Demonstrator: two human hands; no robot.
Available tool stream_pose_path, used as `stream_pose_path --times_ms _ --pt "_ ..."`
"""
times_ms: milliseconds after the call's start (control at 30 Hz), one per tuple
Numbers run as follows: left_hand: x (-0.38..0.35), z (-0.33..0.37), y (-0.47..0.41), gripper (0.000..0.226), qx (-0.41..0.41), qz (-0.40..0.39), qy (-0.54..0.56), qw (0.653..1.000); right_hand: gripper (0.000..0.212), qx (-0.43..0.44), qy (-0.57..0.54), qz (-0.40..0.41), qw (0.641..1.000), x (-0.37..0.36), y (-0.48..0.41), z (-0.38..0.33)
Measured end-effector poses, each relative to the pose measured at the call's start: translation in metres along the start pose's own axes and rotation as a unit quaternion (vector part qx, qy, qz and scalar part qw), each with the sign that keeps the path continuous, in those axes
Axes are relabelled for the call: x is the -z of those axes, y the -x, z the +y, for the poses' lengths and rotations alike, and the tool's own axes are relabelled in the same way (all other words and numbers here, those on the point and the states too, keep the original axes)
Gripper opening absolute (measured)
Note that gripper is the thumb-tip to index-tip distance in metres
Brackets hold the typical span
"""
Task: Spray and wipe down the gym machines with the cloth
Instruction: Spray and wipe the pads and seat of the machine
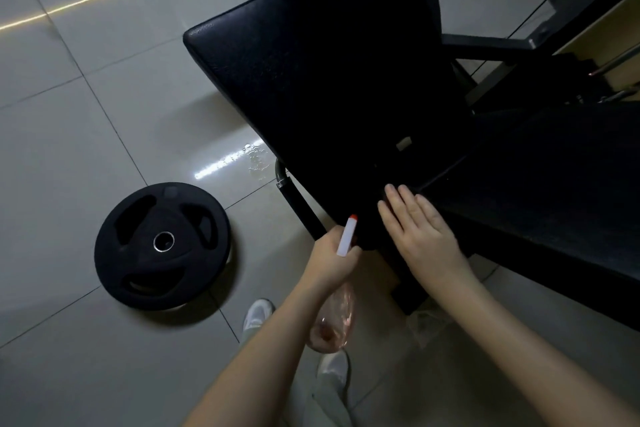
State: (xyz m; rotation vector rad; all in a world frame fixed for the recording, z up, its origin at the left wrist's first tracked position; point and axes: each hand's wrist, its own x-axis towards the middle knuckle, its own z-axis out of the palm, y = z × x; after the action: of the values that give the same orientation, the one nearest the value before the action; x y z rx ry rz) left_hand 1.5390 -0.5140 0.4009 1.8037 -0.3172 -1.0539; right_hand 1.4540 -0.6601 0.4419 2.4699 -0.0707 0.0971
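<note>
A black padded bench back (325,80) tilts up across the middle, and its seat pad (554,184) runs off to the right. My left hand (332,260) is closed around the neck of a spray bottle (334,319) with a clear pinkish body. Its white head with an orange tip (347,236) points up at the pad's lower corner. My right hand (420,232) lies flat, fingers straight and together, where the back and seat meet. In this dim light I cannot make out a cloth under the palm against the black padding.
A black weight plate (162,246) lies flat on the grey tiled floor at the left. A wet patch (254,159) glistens on the tiles beside the bench's metal leg (294,198). My white shoes (258,314) stand below. Dark frame bars (491,48) cross the upper right.
</note>
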Motion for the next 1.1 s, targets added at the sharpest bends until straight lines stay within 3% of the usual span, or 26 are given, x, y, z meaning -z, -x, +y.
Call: stream_pose_path --times_ms 200,267,333,400,467,700,933,1100 --pt "0.013 0.0 0.003 0.026 -0.025 -0.003 -0.053 0.998 0.067 0.095 0.053 -0.162 0.981 -0.031 -0.034 -0.028" --pt "0.019 -0.001 0.001 0.031 -0.042 0.003 -0.067 0.997 0.062 0.103 0.042 -0.175 0.978 -0.046 -0.045 -0.039" --pt "0.027 -0.005 -0.002 0.04 -0.056 0.019 -0.086 0.995 0.069 0.083 0.053 -0.246 0.964 -0.036 -0.065 -0.052" --pt "0.033 -0.009 -0.003 0.033 -0.053 0.027 -0.089 0.994 0.079 0.108 0.083 -0.258 0.956 -0.042 -0.074 -0.059" --pt "0.041 -0.011 0.001 0.027 -0.046 0.023 -0.085 0.995 0.08 0.11 0.051 -0.344 0.931 -0.044 -0.085 -0.064" --pt "0.069 -0.012 0.019 0.035 -0.035 0.023 -0.068 0.997 0.078 0.133 0.117 -0.291 0.94 -0.031 -0.069 -0.06" --pt "0.082 0.021 0.043 0.035 -0.031 0.02 -0.076 0.996 0.062 0.097 0.055 -0.243 0.964 -0.005 -0.035 -0.038" --pt "0.089 0.045 0.06 0.007 -0.045 -0.006 -0.087 0.995 0.061 0.071 -0.013 -0.293 0.953 0.021 -0.027 -0.019"
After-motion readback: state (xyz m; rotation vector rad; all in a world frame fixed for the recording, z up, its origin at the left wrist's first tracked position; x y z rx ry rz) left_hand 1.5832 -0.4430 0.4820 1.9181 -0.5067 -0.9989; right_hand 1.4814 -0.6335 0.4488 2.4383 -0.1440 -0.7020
